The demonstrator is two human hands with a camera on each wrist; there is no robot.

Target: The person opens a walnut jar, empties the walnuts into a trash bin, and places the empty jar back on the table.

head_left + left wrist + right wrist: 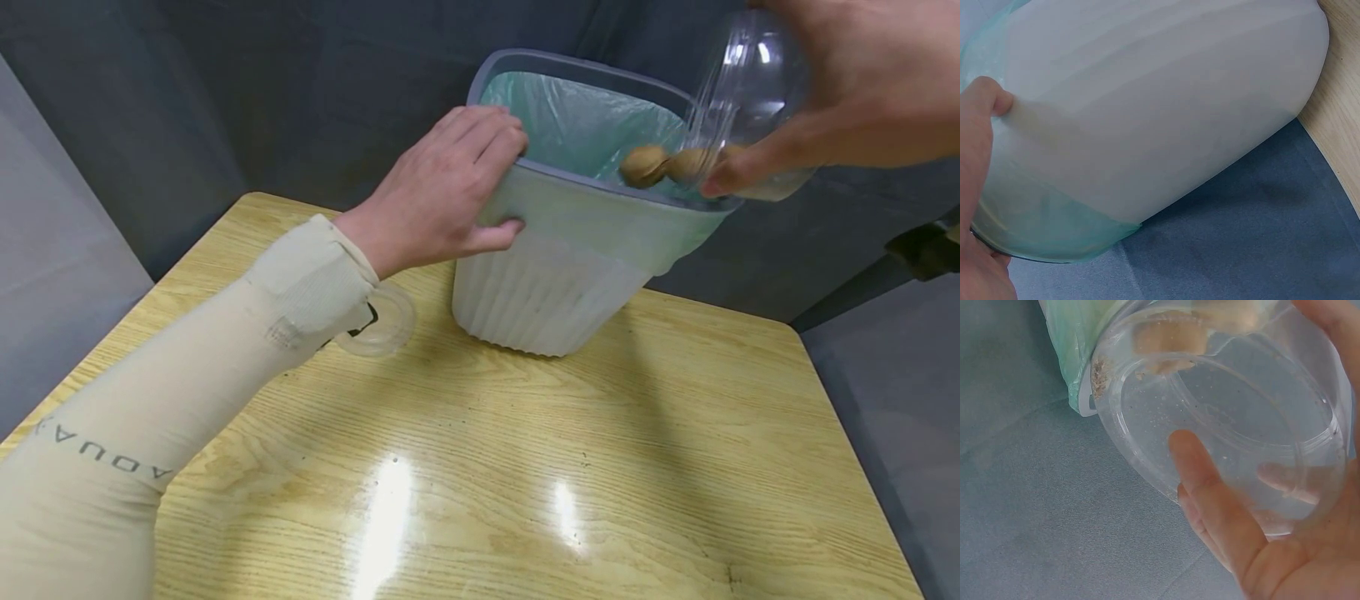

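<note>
Now the left hand [442, 204] is gripping the bin [555, 275] by its near rim, fingers curled over, while the right hand [840, 92] is holding a tilted clear jar [738, 92] above the bin's far edge, walnuts [663, 165] spilling at its mouth.

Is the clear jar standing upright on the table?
No, the right hand holds the clear jar tipped over the bin, with brown pieces at its mouth.

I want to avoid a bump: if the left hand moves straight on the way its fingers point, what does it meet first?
The left hand already grips the bin rim; its fingers point into the liner.
</note>
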